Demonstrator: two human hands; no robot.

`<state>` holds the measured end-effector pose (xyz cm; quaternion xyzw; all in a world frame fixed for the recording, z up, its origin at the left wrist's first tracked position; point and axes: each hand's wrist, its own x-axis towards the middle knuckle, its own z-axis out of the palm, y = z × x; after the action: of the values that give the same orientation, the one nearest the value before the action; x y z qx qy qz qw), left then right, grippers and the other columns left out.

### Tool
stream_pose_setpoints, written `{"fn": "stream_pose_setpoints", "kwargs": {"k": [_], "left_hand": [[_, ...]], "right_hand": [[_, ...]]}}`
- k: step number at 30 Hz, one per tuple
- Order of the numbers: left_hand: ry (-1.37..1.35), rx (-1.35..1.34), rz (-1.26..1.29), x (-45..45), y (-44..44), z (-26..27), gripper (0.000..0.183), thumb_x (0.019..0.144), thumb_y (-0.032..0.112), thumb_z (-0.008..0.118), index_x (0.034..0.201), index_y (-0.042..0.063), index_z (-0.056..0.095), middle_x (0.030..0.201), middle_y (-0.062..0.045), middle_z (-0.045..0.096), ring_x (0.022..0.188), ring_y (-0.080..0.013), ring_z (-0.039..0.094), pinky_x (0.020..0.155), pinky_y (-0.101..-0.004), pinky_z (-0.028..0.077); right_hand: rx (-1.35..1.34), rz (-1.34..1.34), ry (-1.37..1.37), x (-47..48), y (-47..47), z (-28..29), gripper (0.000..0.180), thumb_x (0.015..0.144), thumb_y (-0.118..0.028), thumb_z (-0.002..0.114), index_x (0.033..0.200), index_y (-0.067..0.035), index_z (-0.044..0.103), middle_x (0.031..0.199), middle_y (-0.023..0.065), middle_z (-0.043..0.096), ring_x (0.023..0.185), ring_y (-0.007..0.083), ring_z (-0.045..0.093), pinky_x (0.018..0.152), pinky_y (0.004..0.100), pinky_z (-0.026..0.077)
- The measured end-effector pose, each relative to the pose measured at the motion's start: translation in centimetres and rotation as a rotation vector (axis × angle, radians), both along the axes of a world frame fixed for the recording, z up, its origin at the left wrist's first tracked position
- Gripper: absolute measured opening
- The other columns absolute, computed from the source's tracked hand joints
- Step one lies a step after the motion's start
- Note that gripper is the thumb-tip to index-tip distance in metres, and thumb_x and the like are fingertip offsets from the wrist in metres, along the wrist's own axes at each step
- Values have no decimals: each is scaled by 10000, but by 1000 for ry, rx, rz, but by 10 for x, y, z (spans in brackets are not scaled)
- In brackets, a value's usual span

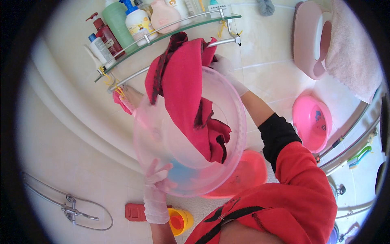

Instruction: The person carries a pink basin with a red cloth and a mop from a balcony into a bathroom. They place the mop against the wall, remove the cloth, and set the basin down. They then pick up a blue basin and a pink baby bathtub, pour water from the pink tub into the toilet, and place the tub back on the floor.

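Observation:
A large translucent pink plastic basin [240, 122] is held up in front of me, tilted. My left hand [160, 180], in a whitish glove, grips its lower left side, fingers spread against the wall. A dark pink cloth garment with black trim [186, 79] hangs over the metal towel bar [225, 42] below the glass shelf, its lower end inside the basin. My right hand [224, 68], also gloved, is behind the basin's upper right rim next to the garment; its fingertips are mostly hidden by the cloth, so its hold cannot be told.
Pump bottles [111, 38] line the glass shelf [134, 52]. A red-pink basin [253, 174] lies on the floor below, beside a yellow bucket [186, 218] and a red stool [134, 212]. Right: a bright pink basin [310, 125] and a hanging towel [350, 55]. Lower left: a shower mixer [72, 210].

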<state>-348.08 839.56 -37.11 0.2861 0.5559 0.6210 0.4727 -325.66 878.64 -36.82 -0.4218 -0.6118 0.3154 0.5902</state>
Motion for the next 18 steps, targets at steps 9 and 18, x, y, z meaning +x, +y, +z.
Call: {"fn": "stream_pose_setpoints", "kwargs": {"k": [9, 18], "left_hand": [[-5, 36, 0, -5, 19, 19, 688, 761, 63, 621, 1380, -56, 345, 1130, -220, 583, 1025, -274, 598, 785, -313, 529], [15, -22, 105, -25, -12, -54, 780, 718, -22, 649, 1423, -40, 315, 1221, -179, 514, 991, -259, 612, 641, -297, 537]], "right_hand": [[-380, 120, -348, 36, -75, -74, 287, 843, -235, 647, 1057, -51, 701, 807, 115, 698, 701, 211, 666, 632, 354, 498], [-224, 171, 53, 95, -43, -96, 375, 852, -168, 681, 1193, -19, 639, 848, 65, 688, 730, 148, 624, 677, 312, 509]]}}
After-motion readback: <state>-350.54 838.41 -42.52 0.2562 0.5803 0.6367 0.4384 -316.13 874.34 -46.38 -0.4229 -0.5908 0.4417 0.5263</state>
